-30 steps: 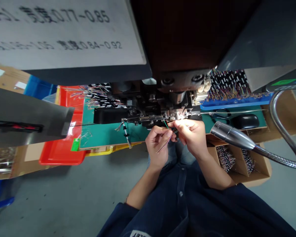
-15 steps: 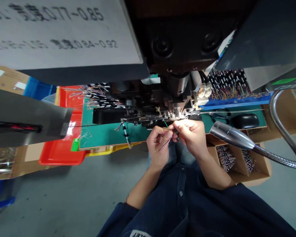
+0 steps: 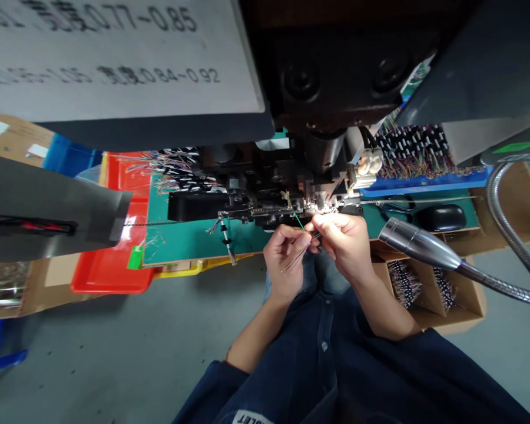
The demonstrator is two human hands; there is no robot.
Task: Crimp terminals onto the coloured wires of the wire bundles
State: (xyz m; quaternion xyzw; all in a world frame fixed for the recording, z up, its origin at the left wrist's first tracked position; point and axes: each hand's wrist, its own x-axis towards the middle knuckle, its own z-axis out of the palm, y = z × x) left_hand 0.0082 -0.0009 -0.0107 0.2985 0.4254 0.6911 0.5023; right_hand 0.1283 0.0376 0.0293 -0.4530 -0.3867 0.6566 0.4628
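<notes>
My left hand (image 3: 285, 262) is closed in a pinch on a bundle of thin coloured wires (image 3: 297, 259), whose loose ends lie across its palm. One green wire (image 3: 300, 223) sticks up from the fingertips toward the lit working point of a press-like machine (image 3: 320, 197). Right beside it, my right hand (image 3: 348, 242) is closed too, thumb and forefinger pinched at the same wires just below the machine's metal parts. Its fingers hide most of what they grip. The two hands nearly touch.
A lamp on a bent metal neck (image 3: 417, 244) reaches in from the right. A black-and-white cable piece (image 3: 225, 238) hangs at the green bench edge (image 3: 189, 241). Red trays (image 3: 110, 277) stand left; a divided cardboard box (image 3: 463, 318) with cables, scissors (image 3: 397, 205) and a blue tray (image 3: 428, 184) lie right.
The view has shifted slightly, so the machine and its label appear a little further right. Both hands keep their pinch at nearly the same place.
</notes>
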